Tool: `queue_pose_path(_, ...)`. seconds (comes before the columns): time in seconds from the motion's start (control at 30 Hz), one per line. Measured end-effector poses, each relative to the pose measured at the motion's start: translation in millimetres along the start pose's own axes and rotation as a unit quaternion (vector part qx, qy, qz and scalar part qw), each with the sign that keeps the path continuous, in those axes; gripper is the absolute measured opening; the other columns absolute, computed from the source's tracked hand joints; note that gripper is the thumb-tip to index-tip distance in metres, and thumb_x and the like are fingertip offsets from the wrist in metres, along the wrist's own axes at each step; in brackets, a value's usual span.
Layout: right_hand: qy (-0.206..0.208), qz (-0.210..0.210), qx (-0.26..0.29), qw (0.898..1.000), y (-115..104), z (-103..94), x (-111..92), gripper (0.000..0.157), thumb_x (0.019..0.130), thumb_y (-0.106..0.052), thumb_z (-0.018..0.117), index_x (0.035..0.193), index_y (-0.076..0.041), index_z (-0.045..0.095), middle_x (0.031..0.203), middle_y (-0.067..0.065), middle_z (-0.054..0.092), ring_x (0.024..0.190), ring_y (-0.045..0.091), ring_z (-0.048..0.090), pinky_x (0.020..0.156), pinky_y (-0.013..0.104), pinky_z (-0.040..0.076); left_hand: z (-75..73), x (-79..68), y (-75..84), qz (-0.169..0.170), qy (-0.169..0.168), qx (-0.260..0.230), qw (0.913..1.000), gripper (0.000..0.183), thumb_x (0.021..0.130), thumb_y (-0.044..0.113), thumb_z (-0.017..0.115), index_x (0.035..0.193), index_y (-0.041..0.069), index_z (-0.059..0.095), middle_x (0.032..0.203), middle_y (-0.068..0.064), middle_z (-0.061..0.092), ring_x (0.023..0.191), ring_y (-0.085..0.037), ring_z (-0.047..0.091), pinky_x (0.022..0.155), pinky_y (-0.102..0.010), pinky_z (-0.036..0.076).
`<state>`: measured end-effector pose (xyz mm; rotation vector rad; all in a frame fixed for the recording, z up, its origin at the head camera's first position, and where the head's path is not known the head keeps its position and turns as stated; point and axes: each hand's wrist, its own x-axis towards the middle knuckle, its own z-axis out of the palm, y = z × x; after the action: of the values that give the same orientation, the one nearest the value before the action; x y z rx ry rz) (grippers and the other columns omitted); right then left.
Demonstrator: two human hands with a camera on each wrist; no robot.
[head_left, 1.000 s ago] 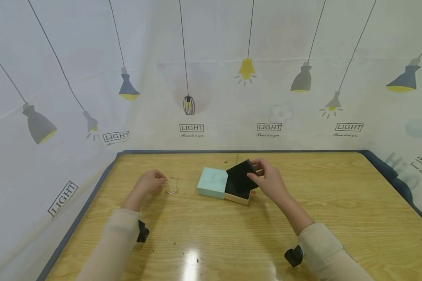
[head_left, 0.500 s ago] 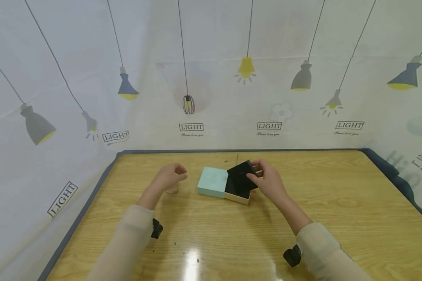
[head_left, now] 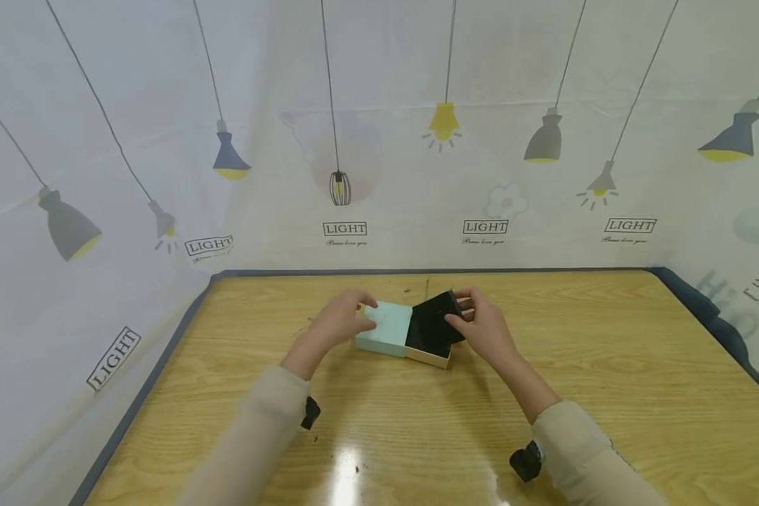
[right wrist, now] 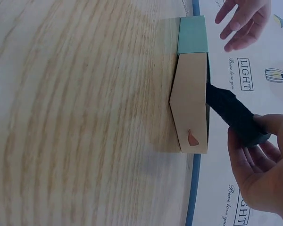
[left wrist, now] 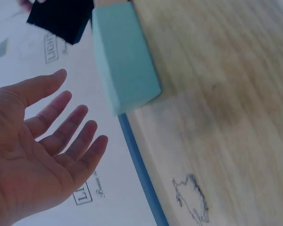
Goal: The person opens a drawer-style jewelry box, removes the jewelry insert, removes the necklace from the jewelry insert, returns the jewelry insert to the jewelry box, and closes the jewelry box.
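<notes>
A wooden table (head_left: 544, 436) fills the lower half of the head view, backed by a white cloth printed with hanging lamps (head_left: 379, 140). At the centre of the frame lies a small box: its mint-green sleeve (head_left: 384, 329) on the left, its tan drawer (head_left: 426, 355) pulled part-way out to the right. The right hand (head_left: 485, 329), just right of centre, pinches a black insert pad (head_left: 435, 325) between thumb and fingers and holds it tilted above the open drawer, much as it did 1 second ago. The left hand (head_left: 338, 322) has changed most: 1 second ago it was at the left, fingers closed at a thin chain; now it has come across to the sleeve's left end, its fingers straight and spread, holding nothing, with the fingertips at or just short of the sleeve. In the left wrist view the chain (left wrist: 192, 197) lies loose on the wood at the lower middle of the frame, apart from the hand.
</notes>
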<state>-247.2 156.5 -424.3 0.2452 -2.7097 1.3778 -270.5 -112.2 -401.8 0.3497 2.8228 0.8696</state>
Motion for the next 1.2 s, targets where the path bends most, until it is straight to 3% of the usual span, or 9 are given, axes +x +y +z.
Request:
queue_pose_path(0.17,-0.001,0.010,0.001,1.000,1.2,1.3,0.3,0.048,0.096,-0.014,0.067,0.139,-0.005,0.045,0.119,0.023,0.065,0.101,0.036,0.068,0.078,0.042,0.062,17.4,3.6,5.5,0.029,-0.005,0.056,0.9980,0.040,0.089,0.022,0.076,0.127,0.014,0.064,0.149,-0.010,0.051,0.140,-0.031,0.045,0.116,-0.048,0.041)
queue_pose_path(0.3,0.000,0.016,-0.005,1.000,2.2,4.0,1.6,0.047,0.095,-0.012,0.067,0.136,-0.006,0.044,0.120,0.022,0.060,0.099,0.035,0.067,0.073,0.039,0.061,25.3,4.2,7.0,0.033,-0.008,0.060,0.9976,0.039,0.089,0.023,0.076,0.126,0.014,0.064,0.151,-0.010,0.048,0.142,-0.033,0.042,0.117,-0.049,0.040)
queue_pose_path(0.6,-0.004,0.012,-0.054,0.998,-0.3,7.1,2.4,0.030,0.094,-0.012,0.069,0.117,-0.001,0.054,0.116,0.021,0.049,0.098,0.035,0.064,0.079,0.041,0.059,28.1,3.9,8.6,0.004,-0.015,0.092,0.9956,0.033,0.091,0.027,0.073,0.122,0.016,0.067,0.145,-0.010,0.053,0.134,-0.030,0.050,0.111,-0.046,0.046)
queue_pose_path(0.8,-0.014,0.008,-0.070,0.997,1.1,7.3,2.0,0.030,0.094,-0.013,0.069,0.120,-0.001,0.058,0.117,0.022,0.051,0.100,0.036,0.066,0.081,0.042,0.060,28.7,5.7,9.8,0.002,-0.013,0.117,0.9930,0.027,0.091,0.026,0.073,0.117,0.018,0.069,0.142,-0.008,0.055,0.132,-0.029,0.051,0.108,-0.044,0.049)
queue_pose_path(1.2,-0.036,0.008,-0.078,0.996,-1.9,6.6,0.1,0.031,0.095,-0.016,0.068,0.123,-0.002,0.061,0.120,0.019,0.054,0.105,0.035,0.066,0.085,0.043,0.060,26.4,3.7,13.8,-0.008,-0.013,0.112,0.9936,0.026,0.091,0.026,0.074,0.115,0.018,0.070,0.142,-0.007,0.055,0.133,-0.030,0.051,0.104,-0.044,0.052)
